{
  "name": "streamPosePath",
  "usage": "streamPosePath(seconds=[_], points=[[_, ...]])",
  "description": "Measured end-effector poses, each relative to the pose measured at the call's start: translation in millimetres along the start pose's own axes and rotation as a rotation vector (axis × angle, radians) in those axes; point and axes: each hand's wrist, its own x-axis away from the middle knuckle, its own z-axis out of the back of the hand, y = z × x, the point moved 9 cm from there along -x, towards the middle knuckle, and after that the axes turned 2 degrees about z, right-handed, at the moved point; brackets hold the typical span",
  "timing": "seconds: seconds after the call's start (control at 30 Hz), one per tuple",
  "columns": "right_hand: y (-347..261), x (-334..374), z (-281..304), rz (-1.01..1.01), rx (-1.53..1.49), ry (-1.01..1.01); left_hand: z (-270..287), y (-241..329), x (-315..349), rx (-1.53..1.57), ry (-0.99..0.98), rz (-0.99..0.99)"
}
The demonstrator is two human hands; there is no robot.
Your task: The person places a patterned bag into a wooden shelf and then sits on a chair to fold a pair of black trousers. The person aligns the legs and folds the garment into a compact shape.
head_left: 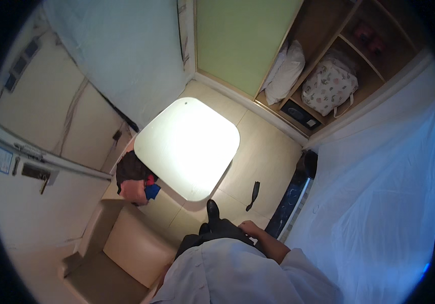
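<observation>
My right hand (249,229) hangs beside the dark trousers (222,230), near my thigh. Its fingers look curled in; what they hold, if anything, is hidden. Only a sliver of my left arm shows beside the pale shirt, and my left hand is out of sight. In front of my black shoe (213,209) stands a white square table (189,147) with rounded corners, its top brightly lit. A dark strap-like thing (254,195) lies on the tiled floor, ahead of my right hand and apart from it.
A beige armchair (136,253) stands at left, with a heap of clothes (135,180) beyond it by the table. The door (50,213) is at far left. Open shelves at upper right hold white pillows (285,73), a patterned bag (330,83) and a black safe (300,115). White sheeting (379,202) hangs at right.
</observation>
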Motion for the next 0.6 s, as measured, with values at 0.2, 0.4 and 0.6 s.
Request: streamPosePath(seconds=[0.2, 0.4, 0.6], points=[[-69.4, -15.6, 45.9, 0.233, 0.381, -0.21, -23.0, 80.4, 27.3, 0.048, -0.045, 0.049], [-156.6, 46.5, 76.5, 0.459, 0.402, -0.131, -12.4, 116.7, 48.8, 0.129, -0.095, 0.115], [-199.9, 91.0, 78.0, 0.333, 0.163, -0.082, 57.4, 133.3, 67.6, 0.213, -0.164, 0.139]])
